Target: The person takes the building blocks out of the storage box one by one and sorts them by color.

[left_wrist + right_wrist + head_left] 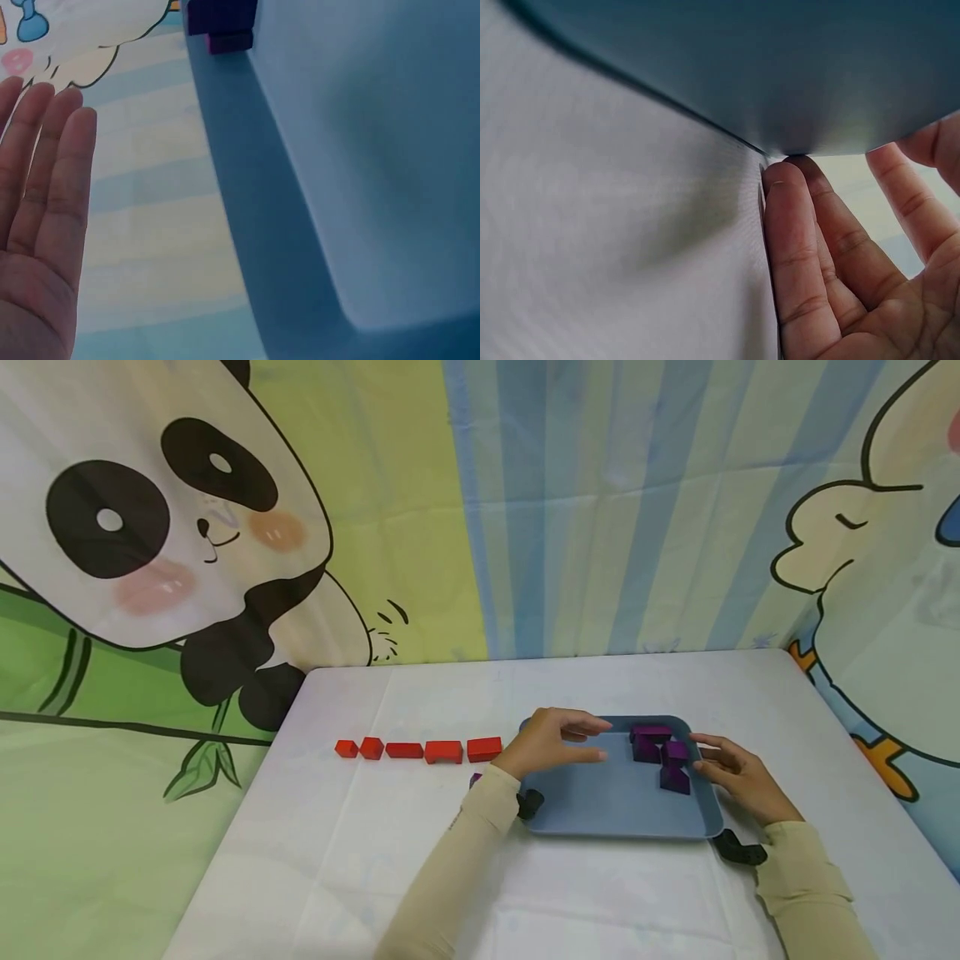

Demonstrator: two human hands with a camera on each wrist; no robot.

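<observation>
My left hand (558, 743) hovers over the left part of a blue-grey tray (600, 810), its fingers extended and nothing in them. In the left wrist view its straight fingers (52, 180) stand apart from the tray's wall. At the tray's right side is my right hand (746, 781). In the right wrist view its fingertips (784, 176) touch the tray's outer wall, close to the tabletop. Several purple blocks (675, 780) lie inside the tray, grouped toward its right end. Some of them overlap in the head view, so I cannot tell whether they are stacked.
A row of several red blocks (444, 752) lies on the white tabletop (390, 852) to the tray's left. A small purple piece (475, 779) shows there, mostly hidden by my left wrist. A printed cloth (405, 510) hangs behind the table. Black devices (738, 848) sit at my wrists.
</observation>
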